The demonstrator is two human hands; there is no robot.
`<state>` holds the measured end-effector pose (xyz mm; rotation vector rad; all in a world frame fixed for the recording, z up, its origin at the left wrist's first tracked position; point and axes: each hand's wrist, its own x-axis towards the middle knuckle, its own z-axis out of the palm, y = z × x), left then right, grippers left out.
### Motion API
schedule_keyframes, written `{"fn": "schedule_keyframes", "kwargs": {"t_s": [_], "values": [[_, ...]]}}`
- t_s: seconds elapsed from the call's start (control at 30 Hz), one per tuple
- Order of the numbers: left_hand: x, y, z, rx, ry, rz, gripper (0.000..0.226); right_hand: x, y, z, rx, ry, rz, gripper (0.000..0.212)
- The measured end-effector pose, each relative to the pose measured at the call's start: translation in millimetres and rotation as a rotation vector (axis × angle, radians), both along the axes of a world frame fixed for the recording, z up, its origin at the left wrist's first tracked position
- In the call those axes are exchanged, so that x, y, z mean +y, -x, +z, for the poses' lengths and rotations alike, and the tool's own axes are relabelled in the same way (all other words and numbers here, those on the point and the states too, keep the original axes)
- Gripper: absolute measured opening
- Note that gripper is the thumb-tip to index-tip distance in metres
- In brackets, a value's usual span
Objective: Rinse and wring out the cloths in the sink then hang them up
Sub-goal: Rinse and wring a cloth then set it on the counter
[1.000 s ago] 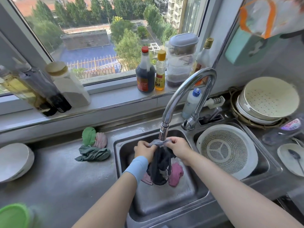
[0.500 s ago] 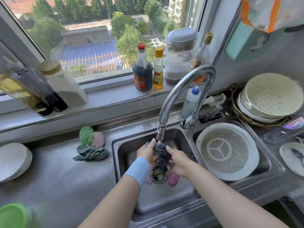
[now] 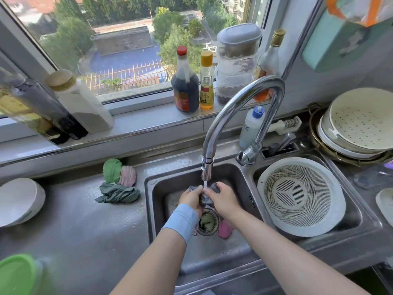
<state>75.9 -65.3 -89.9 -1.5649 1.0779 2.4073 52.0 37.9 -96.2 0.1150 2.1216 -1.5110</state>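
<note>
1. Rinsing was the step in hand. A dark grey cloth (image 3: 207, 201) sat bunched under the running faucet (image 3: 240, 99), above the left sink basin (image 3: 148, 209).
2. The left hand (image 3: 191, 198) and the right hand (image 3: 223, 199) were close together, each with its fingers curled round the cloth.
3. A pink cloth (image 3: 225, 229) lay on the basin floor beside the drain (image 3: 207, 222), probably awaiting its turn.
4. The next move likely called for twisting the grey cloth in opposite directions over the basin to wring it out.

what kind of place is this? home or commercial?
Most likely a home kitchen, high up in an apartment block: a double steel sink under a window, sauce bottles on the sill, colanders by the tap, rooftops and trees far below.
</note>
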Motion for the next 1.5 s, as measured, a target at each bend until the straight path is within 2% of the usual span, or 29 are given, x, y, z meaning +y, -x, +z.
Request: {"fn": "schedule_keyframes", "kwargs": {"t_s": [0.07, 0.1, 0.17, 0.2, 0.27, 0.3, 0.33, 0.4, 0.43, 0.53, 0.67, 0.73, 0.8, 0.87, 0.9, 0.97, 1.03, 1.07, 1.2, 1.27, 1.3, 1.37, 1.4, 1.5], "values": [[2, 3, -3, -0.028, -0.001, 0.051, 0.022, 6, 3, -5, -0.085, -0.094, -0.020, 0.010], [1, 4, -6, -0.050, 0.001, 0.079, 0.032, 8, 3, -7, -0.203, -0.100, -0.042, 0.013], [0, 4, -5, -0.078, 0.017, 0.095, 0.042, 10, 0, -5, -0.496, 0.051, -0.077, 0.017], [-1, 3, -4, -0.093, 0.053, 0.073, 0.042, 9, 0, -2, -0.550, 0.107, -0.091, 0.019], [-3, -1, -6, -0.142, 0.208, -0.029, 0.039, 3, 8, -2, -0.461, 0.106, -0.079, 0.021], [-2, -5, -7, -0.149, 0.270, -0.068, 0.036, 0, 12, -2, -0.346, 0.066, -0.069, 0.019], [0, -8, -7, -0.127, 0.284, -0.091, 0.031, -5, 16, 0, -0.233, 0.039, -0.066, 0.016], [6, -13, -4, -0.043, 0.180, -0.089, 0.014, -15, 20, 5, -0.111, 0.032, -0.019, 0.012], [8, -14, 0, -0.007, 0.108, -0.071, 0.009, -18, 18, 8, -0.119, 0.055, 0.007, 0.013], [6, -11, 2, 0.013, 0.022, -0.022, 0.015, -21, 12, 7, -0.186, 0.135, -0.001, 0.037], [-4, -6, 2, 0.028, 0.036, 0.000, 0.005, -11, 6, 4, -0.191, 0.106, -0.073, 0.031], [-3, -3, 4, 0.062, 0.024, 0.008, 0.015, -1, 7, 0, -0.384, 0.089, -0.045, 0.034], [0, -3, 1, 0.058, 0.037, 0.002, 0.027, 8, 7, 2, -0.694, 0.144, 0.070, 0.028], [2, -4, -4, 0.017, 0.117, -0.027, 0.029, 8, 9, 4, -0.801, 0.228, 0.069, 0.028], [0, -5, -6, -0.012, 0.171, -0.047, 0.026, 4, 12, 4, -0.737, 0.225, 0.017, 0.028], [-4, -8, -9, -0.063, 0.266, -0.097, 0.021, -5, 16, 6, -0.467, 0.120, -0.062, 0.026], [-9, -9, -12, -0.108, 0.340, -0.197, 0.017, -14, 18, 5, -0.206, -0.003, -0.048, 0.015], [-9, -9, -13, -0.141, 0.386, -0.267, 0.020, -18, 18, 6, -0.139, 0.007, -0.028, 0.011], [-14, -12, -3, -0.212, 0.639, -0.492, 0.027, -26, 21, 11, -0.017, 0.091, 0.059, 0.032], [-21, -11, -1, -0.057, 0.733, -0.610, 0.052, -24, 23, 12, -0.001, 0.111, 0.116, 0.033], [-23, -10, 0, 0.057, 0.728, -0.699, 0.055, -21, 24, 12, 0.003, 0.110, 0.160, 0.032], [-25, -7, -1, 0.188, 0.704, -0.862, 0.049, -15, 26, 12, 0.025, 0.101, 0.222, 0.026], [-27, -6, -3, 0.193, 0.724, -0.914, 0.039, -11, 27, 11, 0.032, 0.097, 0.226, 0.023], [-37, -3, -5, 0.115, 0.853, -0.921, 0.008, 4, 31, 13, -0.069, 0.119, 0.209, 0.036]]}}
